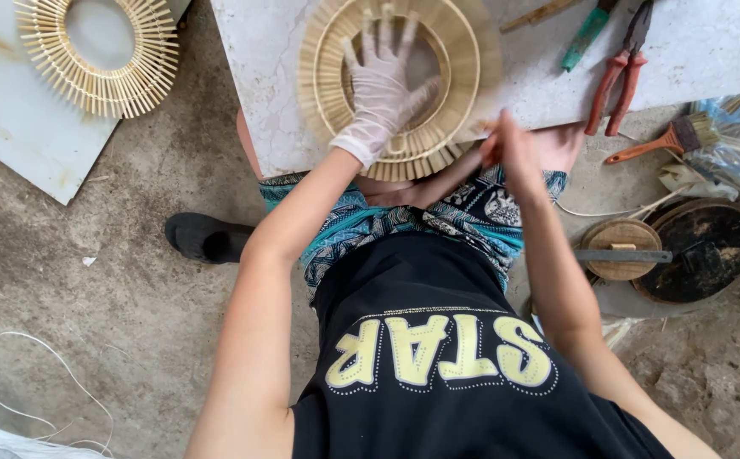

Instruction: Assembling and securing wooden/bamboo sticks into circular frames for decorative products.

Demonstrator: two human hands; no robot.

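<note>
Your gloved left hand (384, 89) lies spread flat on the bamboo ring frame (400, 81) at the tabletop's (259, 102) near edge; your right hand's (514, 149) grip is blurred, so I cannot tell. The frame looks light and brittle; take it by the rim.

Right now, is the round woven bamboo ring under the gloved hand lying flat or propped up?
Flat. The round woven bamboo ring lies on the pale stone slab, with the gloved left hand spread on it.

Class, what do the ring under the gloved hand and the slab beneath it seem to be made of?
Ring: probably bamboo or rattan, pale matt slats fanned between thin hoops. Slab: looks like stone, perhaps marble, white with grey speckles.
</note>
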